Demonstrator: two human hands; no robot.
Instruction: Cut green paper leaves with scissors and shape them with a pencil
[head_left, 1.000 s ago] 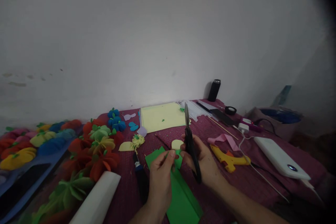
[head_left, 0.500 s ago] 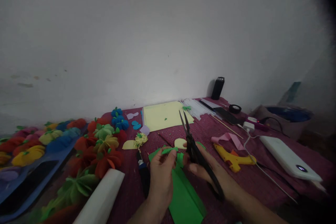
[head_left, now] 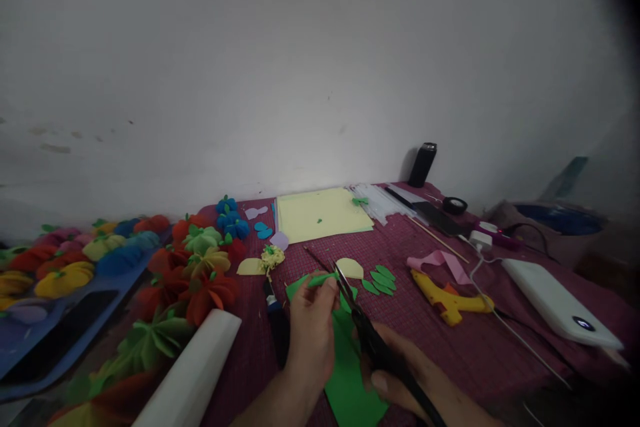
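Scissors (head_left: 373,340): swung down + left vs 0.5 s ago; blades stood up clear then, tips now right by L hand's fingertips. R hand lower too, so leaf cutouts once mostly hidden now show.
Cloth (head_left: 440,363): purple, under all the craft bits.
Yellow sheets (head_left: 320,217): flat at back, by wall, well beyond both hands.
Green sheet (head_left: 353,380): lies below + btwn hands, partly hidden by both.
R hand (head_left: 407,367): closed round scissors handles, near L hand, not touching it.
L hand (head_left: 311,320): thumb + fingers pinched on green pc, held just over top end of green sheet.
Cream half-round (head_left: 350,268): flat, just beyond blades.
Green pc (head_left: 320,279): small, in L fingertips, beside blade tips; can't tell if blades touch it.
Leaf cutouts (head_left: 383,282): several, green, on cloth, ahead of R hand.
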